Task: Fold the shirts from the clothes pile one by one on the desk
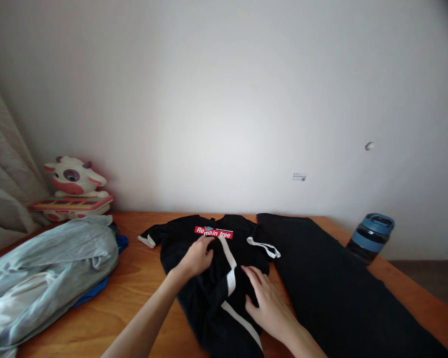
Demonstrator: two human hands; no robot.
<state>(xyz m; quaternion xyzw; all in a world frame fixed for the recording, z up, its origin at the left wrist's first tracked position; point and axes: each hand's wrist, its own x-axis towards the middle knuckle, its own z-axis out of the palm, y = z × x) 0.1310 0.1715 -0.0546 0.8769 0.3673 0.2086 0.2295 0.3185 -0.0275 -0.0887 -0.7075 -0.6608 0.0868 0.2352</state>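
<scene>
A black T-shirt (212,278) with white stripes and a red "Remain free" patch lies on the wooden table (142,288), partly folded over itself. My left hand (197,258) rests on the shirt's chest just below the patch, fingers curled onto the cloth. My right hand (265,298) lies flat on the shirt's right side, fingers stretched out and pressing the fabric down beside a white stripe.
A pale grey-green garment (45,278) lies heaped at the left over something blue. A long black garment (339,293) is spread out at the right. A blue bottle (371,237) stands at the far right. A cow toy (72,186) sits by the wall.
</scene>
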